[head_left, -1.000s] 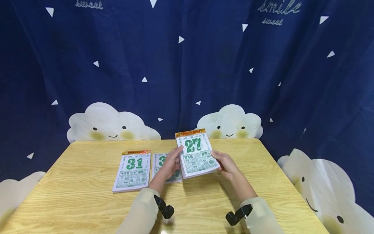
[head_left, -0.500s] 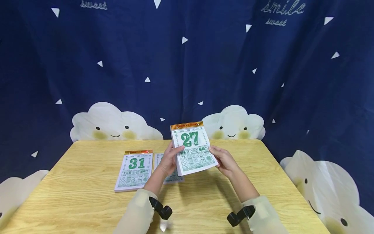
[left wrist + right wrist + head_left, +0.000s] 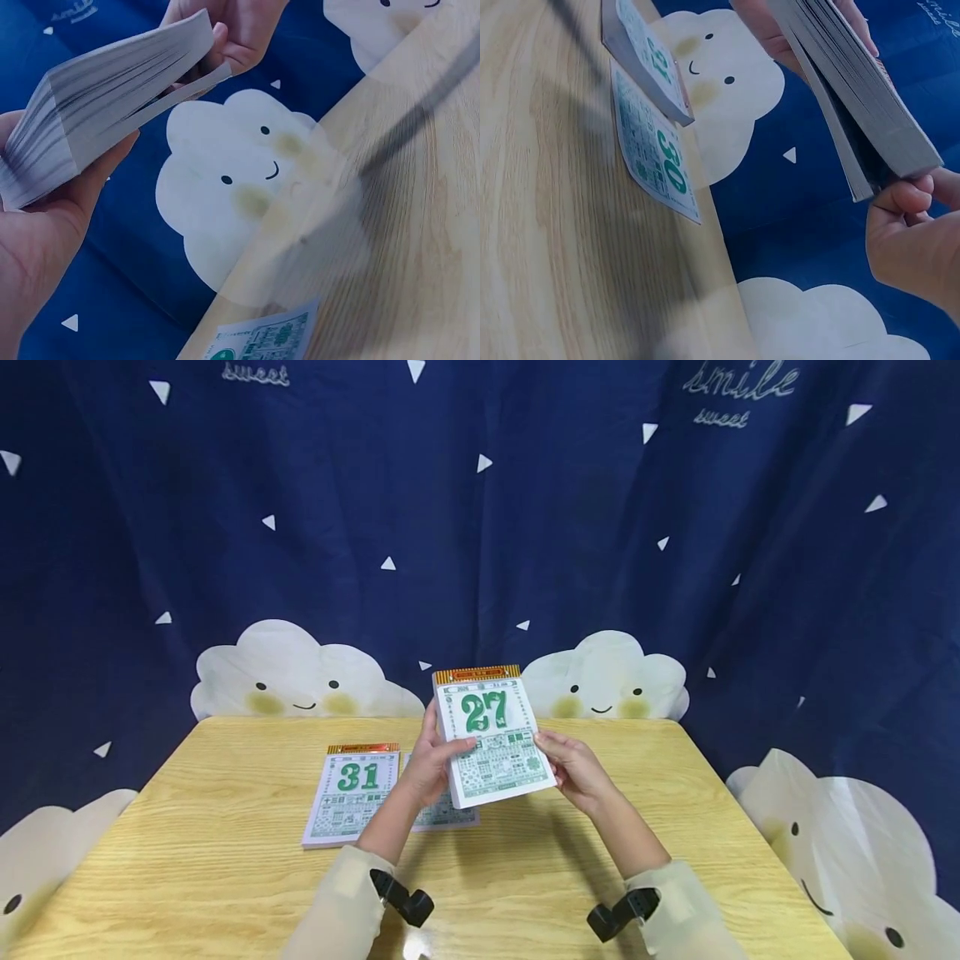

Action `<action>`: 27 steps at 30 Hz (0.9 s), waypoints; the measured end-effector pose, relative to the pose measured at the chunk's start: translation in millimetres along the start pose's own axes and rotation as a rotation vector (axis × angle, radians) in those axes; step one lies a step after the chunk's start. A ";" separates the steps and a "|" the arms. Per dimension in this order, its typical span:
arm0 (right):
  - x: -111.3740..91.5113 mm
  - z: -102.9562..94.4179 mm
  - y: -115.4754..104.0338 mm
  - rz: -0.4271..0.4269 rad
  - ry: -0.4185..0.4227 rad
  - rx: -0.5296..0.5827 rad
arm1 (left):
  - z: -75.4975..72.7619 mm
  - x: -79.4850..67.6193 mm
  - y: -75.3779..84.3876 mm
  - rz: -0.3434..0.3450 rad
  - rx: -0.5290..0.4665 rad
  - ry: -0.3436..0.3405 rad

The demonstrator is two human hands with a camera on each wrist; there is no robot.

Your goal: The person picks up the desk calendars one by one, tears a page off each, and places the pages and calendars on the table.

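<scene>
A thick tear-off calendar (image 3: 495, 739) with a green 27 and a red-and-gold top band is held tilted above the table. On its left side my left hand (image 3: 429, 767) grips it, thumb lying across the front page. My right hand (image 3: 581, 775) pinches the lower right edge. Seen from the right wrist, the calendar's page block (image 3: 870, 97) is parted by a gap near the right fingers. On the table lies a second calendar (image 3: 351, 797) showing 31. Beside it is a loose sheet (image 3: 649, 142) reading 30, partly hidden by the left hand in the head view.
The light wooden table (image 3: 225, 877) ends at a dark blue curtain (image 3: 480, 527) with white triangles and smiling clouds. Each wrist carries a black strap-on camera, such as the right one (image 3: 622, 914).
The calendar with 27 has risen slightly and shifted left in both hands. My left thumb sits lower on its front page than before. The calendar showing 31 stays on the table.
</scene>
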State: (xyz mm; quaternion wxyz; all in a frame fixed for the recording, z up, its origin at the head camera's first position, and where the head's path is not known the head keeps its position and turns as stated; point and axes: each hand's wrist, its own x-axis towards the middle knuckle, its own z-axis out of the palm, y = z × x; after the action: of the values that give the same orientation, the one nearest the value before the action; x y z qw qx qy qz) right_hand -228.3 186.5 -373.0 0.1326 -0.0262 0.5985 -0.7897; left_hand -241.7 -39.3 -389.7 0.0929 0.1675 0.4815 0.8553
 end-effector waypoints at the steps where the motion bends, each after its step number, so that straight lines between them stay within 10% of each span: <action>1: -0.2 0.0 -1.1 -0.001 -0.002 -0.018 | 0.1 -0.2 1.0 0.008 -0.003 -0.010; 27: -8.6 17.8 -18.8 -0.162 0.129 -0.491 | -6.3 -13.6 24.3 0.120 -0.008 -0.114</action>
State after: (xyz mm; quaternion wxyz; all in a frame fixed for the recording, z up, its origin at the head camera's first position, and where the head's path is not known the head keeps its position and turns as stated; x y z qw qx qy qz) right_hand -219.7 176.6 -349.0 0.0201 -0.0549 0.7753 -0.6289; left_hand -231.4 -61.3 -374.7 0.0697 0.2441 0.4610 0.8503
